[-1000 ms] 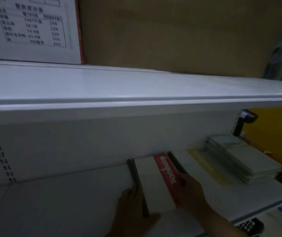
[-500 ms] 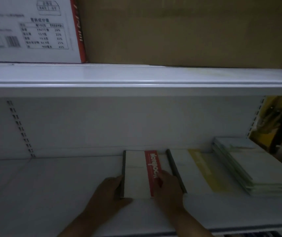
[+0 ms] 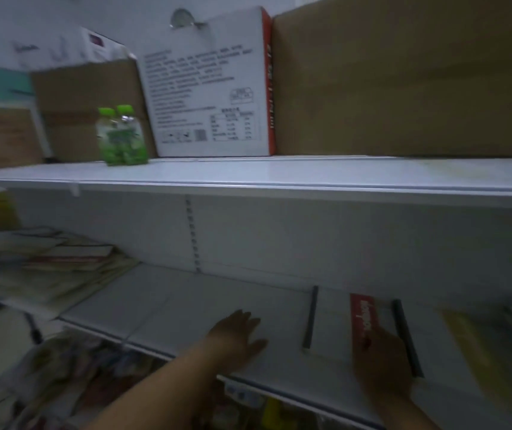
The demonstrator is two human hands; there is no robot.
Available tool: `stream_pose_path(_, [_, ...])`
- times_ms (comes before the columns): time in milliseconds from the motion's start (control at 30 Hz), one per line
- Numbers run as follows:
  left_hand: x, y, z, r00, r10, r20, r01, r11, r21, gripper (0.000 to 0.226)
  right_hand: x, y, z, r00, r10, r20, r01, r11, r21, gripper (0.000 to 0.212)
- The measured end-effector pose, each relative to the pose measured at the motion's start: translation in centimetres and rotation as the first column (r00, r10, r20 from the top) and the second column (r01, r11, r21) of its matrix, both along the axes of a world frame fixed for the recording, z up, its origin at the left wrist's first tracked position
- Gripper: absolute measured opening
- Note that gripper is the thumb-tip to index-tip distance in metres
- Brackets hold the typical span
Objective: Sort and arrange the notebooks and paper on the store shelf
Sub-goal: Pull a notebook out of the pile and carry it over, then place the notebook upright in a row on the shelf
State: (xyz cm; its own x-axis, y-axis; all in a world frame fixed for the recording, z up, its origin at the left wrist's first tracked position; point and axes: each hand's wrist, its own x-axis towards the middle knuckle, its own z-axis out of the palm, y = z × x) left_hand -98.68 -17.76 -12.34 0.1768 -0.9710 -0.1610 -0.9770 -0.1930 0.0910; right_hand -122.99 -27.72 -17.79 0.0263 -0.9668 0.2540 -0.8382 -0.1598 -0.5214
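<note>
The white notebook (image 3: pixel 332 324) with the red band (image 3: pixel 361 315) lies flat on the middle shelf (image 3: pixel 171 305), set roughly square to the back wall. Its dark spine (image 3: pixel 310 318) is on the left, and a second dark strip (image 3: pixel 406 336) runs along its right side. The right hand (image 3: pixel 381 364) rests palm down on the near right part of the cover. Its fingers reach forward over the red band and are not curled round any edge, as far as the blur allows. The left hand (image 3: pixel 239 332) is open, fingers straight, lying flat on bare shelf just left of the notebook and not touching it.

Just right of the notebook lies a pale item with a yellow stripe (image 3: pixel 465 352), too smeared to tell whether it is a notebook or paper. At the far left of the same level, a loose heap of papers and booklets (image 3: pixel 46 268) sprawls at mixed angles, well apart from the notebook, with open shelf between. Above, the upper shelf (image 3: pixel 279 172) carries green-capped bottles (image 3: pixel 121 135), a white printed carton (image 3: pixel 211 88) and a large brown cardboard box (image 3: pixel 403 72).

The task looks to be at an early-to-middle stage: this notebook appears placed and squared, and the yellow-striped item sits in line beside it. The untidy heap on the left has not been sorted, and that looks like the bulk of the remaining work
</note>
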Motion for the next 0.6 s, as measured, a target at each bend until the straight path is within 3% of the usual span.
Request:
stream_pose_path(67, [3.1,2.3,2.4,0.998,0.030,0.061,-0.028,0.999,-0.029,0.064,1.2,0.6,0.3,0.993,0.012,-0.120,-0.023,0.996,-0.091,0.025])
stream_pose_path(133, [6.9,4.7,4.7,0.992,0.086,0.091,-0.080,0.995,-0.061,0.065,3.7,1.9,1.3,0.970,0.137,-0.199,-0.161,0.981,-0.110,0.038])
stream_pose_path(200, [10.6,7.6,6.7,0.981,0.143,0.128,-0.130,0.986,-0.101,0.065,7.5,3.4,2.7,0.881,0.260,-0.396,-0.351,0.920,-0.175,0.051])
stream_pose_path(267, [13.8,11.0,8.4,0.970,0.193,0.147,-0.172,0.975,-0.142,0.065,12.1,6.2,5.4,0.765,0.368,-0.528,-0.453,0.891,-0.036,0.053])
stream_pose_path(367, [18.8,16.0,9.9,0.957,0.261,0.128,-0.238,0.955,-0.175,0.066,19.8,10.6,7.6,0.669,0.511,-0.540,-0.560,0.824,0.085,0.061])
stream_pose_path(467, [23.5,20.9,10.4,0.952,0.285,0.115,-0.260,0.946,-0.192,0.066,27.0,15.6,9.1,0.548,0.581,-0.602,-0.684,0.725,0.078,0.058])
stream_pose_path(600, [28.9,26.5,10.5,0.938,0.318,0.141,-0.290,0.939,-0.187,0.065,34.0,20.0,9.2,0.464,0.639,-0.613,-0.747,0.655,0.117,0.059])
